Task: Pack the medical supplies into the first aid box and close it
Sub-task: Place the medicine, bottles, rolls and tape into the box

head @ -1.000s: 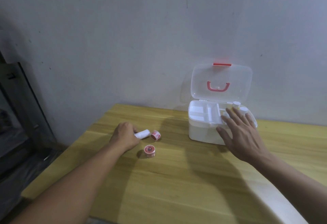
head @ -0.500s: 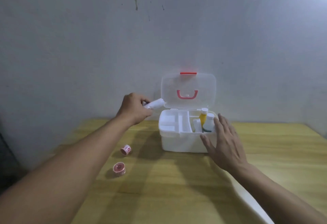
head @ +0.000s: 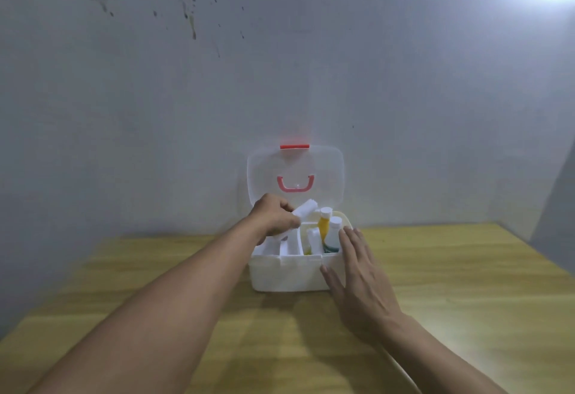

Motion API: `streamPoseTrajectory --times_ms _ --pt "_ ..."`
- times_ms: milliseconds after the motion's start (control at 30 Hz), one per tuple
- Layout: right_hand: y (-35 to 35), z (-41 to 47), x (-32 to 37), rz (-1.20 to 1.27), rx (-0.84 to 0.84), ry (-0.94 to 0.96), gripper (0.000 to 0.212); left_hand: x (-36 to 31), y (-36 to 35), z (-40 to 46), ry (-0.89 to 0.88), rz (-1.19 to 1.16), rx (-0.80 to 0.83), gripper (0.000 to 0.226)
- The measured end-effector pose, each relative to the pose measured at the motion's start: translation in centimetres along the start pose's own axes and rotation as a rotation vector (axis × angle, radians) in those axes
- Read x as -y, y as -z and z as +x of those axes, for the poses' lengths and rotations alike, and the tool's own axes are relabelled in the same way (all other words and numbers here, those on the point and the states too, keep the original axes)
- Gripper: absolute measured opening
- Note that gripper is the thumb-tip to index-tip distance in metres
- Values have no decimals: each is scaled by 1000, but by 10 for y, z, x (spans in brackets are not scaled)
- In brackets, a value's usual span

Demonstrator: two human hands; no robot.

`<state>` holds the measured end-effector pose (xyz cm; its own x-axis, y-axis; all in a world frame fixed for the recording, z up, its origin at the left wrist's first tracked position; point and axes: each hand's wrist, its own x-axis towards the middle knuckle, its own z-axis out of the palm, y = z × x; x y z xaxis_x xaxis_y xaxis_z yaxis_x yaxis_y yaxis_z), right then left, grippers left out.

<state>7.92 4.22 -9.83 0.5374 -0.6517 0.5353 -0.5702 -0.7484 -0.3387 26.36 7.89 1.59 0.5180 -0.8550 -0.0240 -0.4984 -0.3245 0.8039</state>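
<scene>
**Over the open box: a white roll about to go in**

Over the left half of the first aid box (head: 289, 274), which stands at the far middle of the wooden table (head: 466, 316), the left hand (head: 273, 218) holds a white roll (head: 306, 210), fingers curled round its near end while the far end tilts up toward the raised clear lid (head: 295, 172). Already inside, on the right, stand a yellow bottle (head: 323, 225), a clear bottle (head: 333, 235) and a white tube (head: 314, 239). By my reading, packing is partly done: the roll has yet to be set down, and the lid with its red latch (head: 294, 146) is not yet closed. Whether other supplies wait outside the box cannot be told. The right hand (head: 357, 272) lies flat, fingers straight, against the box's near right corner, steadying it and gripping nothing.
</scene>
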Motion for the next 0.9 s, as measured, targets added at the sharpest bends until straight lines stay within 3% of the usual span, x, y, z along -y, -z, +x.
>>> streamPoseTrajectory --times_ms 200,367,633,900 --pt "1 0 -2 -14 -5 15 73 2 2 10 34 166 -182 7" --pt "0 0 -1 -9 -13 17 72 6 5 12 78 264 -207 7" --pt "3 1 -2 -22 3 25 73 -3 2 12 96 292 -291 30" --pt "2 2 -4 -35 -2 31 71 -3 -11 8 98 243 -198 28"
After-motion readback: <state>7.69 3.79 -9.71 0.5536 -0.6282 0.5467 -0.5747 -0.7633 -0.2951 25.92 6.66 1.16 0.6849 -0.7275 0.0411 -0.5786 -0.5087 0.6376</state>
